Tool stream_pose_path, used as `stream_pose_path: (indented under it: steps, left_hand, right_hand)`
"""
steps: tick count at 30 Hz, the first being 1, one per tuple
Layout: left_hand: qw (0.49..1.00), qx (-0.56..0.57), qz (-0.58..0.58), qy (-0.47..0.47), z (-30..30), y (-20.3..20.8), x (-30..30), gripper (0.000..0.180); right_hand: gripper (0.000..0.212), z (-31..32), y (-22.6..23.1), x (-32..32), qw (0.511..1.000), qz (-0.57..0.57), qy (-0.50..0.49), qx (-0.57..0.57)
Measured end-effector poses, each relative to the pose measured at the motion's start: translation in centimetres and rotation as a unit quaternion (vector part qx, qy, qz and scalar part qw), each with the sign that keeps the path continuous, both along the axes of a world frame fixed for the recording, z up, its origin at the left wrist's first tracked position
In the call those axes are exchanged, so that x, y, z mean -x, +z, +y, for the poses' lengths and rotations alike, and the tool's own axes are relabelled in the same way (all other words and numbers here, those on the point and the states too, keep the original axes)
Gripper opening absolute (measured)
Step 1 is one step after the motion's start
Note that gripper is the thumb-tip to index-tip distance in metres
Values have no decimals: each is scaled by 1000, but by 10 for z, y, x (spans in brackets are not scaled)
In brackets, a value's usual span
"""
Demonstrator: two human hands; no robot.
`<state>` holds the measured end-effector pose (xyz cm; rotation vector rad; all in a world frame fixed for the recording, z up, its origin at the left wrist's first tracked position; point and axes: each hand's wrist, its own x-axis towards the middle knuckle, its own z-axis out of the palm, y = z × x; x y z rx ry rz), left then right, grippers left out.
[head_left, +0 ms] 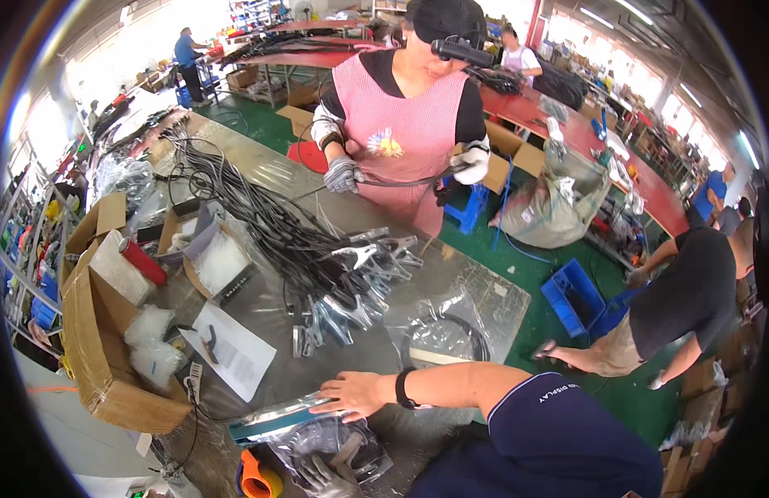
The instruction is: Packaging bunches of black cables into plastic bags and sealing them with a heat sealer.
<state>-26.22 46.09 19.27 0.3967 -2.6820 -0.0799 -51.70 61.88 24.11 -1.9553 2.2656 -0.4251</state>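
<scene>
My right hand (351, 396), bare and with a dark band at the wrist, lies over a long teal-and-silver bar (272, 422), its fingers stretched across the top. Just below the bar is a clear plastic bag (369, 458) with coiled black cable inside. Grey-gloved, my left hand (328, 480) grips the lower part of this bag; the lower edge cuts off its wrist. An orange tape dispenser (256, 476) stands left of the bag. Beyond my right hand, another clear bag (438, 319) holds a black cable coil.
Black cables with metal clamps (343, 307) cover the table's middle. An open cardboard box (110, 365) and a white sheet (235, 353) lie left. Across the table, a co-worker (405, 124) holds a cable in gloved hands. A blue crate (573, 295) stands on the floor at right.
</scene>
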Motion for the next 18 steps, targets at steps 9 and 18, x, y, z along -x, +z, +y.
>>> stream_pose_path:
  steps: [9,18]
  left_hand:
    - [998,58,5,20,-13,-46,-15,71]
    - [993,82,-86,19,-3,-22,-8,56]
  right_hand:
    - [60,14,40,-94,974,29,-10,226]
    - [25,169,-26,-135,981,-184,-61,-4]
